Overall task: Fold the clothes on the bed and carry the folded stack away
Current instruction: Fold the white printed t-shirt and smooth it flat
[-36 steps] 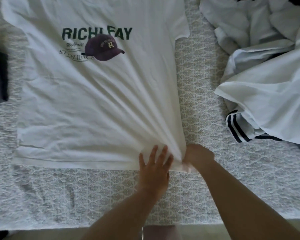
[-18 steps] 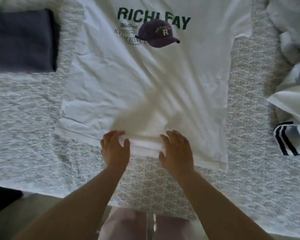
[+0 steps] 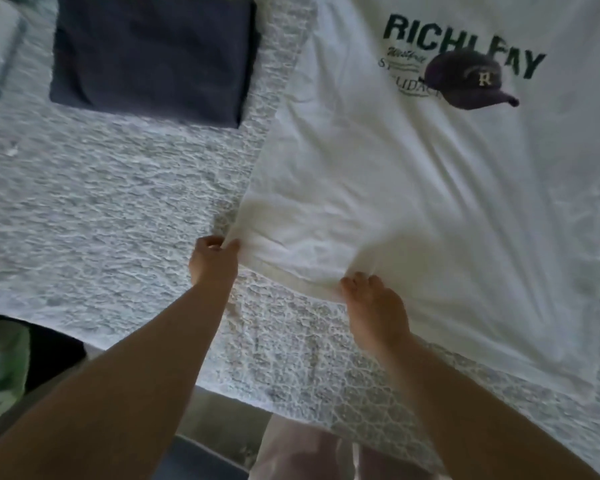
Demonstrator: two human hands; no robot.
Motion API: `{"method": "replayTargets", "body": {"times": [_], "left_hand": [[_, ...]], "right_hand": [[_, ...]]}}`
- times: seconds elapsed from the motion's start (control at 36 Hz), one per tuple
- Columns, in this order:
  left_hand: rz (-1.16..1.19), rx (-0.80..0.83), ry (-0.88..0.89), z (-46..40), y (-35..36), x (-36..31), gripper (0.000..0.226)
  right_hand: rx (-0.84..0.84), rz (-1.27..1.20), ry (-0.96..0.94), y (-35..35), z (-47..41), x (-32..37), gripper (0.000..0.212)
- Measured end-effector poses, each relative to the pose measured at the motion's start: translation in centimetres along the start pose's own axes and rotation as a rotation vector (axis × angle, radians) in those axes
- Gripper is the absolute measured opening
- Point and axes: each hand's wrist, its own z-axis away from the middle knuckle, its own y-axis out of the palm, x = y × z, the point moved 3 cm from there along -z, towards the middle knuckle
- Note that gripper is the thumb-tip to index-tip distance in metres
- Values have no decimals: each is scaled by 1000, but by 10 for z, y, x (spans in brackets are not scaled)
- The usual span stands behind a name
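Observation:
A white T-shirt [image 3: 413, 188] with green lettering and a purple cap print lies face up on the bed, filling the right half of the view. My left hand [image 3: 212, 261] pinches the shirt's lower left corner at the hem. My right hand [image 3: 374, 306] grips the hem a little further right, fingers curled into the cloth. A folded dark navy garment [image 3: 153, 53] lies flat at the upper left, apart from the shirt.
The bed has a white textured cover [image 3: 101, 216]; its near edge runs diagonally from left down to the lower right. Below it show the floor, my legs [image 3: 302, 452] and a green-and-white object [image 3: 0, 365] at the far left.
My view has swung left, so the unfolded pile at the right has left the frame. Both hands slid left along the hem; the left now pinches the corner, the right grips the hem.

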Motion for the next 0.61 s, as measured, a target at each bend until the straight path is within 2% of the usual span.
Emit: {"method": "replayTargets", "body": {"times": [0.08, 0.14, 0.19, 0.28, 0.39, 0.47, 0.53, 0.61], "left_hand": [[-86, 17, 75, -3, -9, 9, 11], [-126, 18, 80, -1, -16, 22, 10], [-144, 6, 47, 2, -22, 37, 8], [-218, -12, 43, 6, -27, 48, 18], [-300, -29, 55, 3, -25, 41, 19], [-301, -38, 169, 1, -17, 21, 27], [-280, 4, 260, 1, -10, 0, 36], [-253, 100, 300, -5, 3, -32, 44]], "right_hand": [[152, -34, 1, 4, -3, -1, 33], [231, -75, -23, 14, 3, 1, 34], [237, -96, -40, 15, 9, 6, 34], [297, -114, -41, 13, 17, 12, 35], [253, -236, -28, 12, 18, 9, 28], [228, -267, -56, 13, 12, 5, 29], [209, -283, -52, 11, 4, 2, 25], [161, -287, -20, 6, -10, -2, 23]]}}
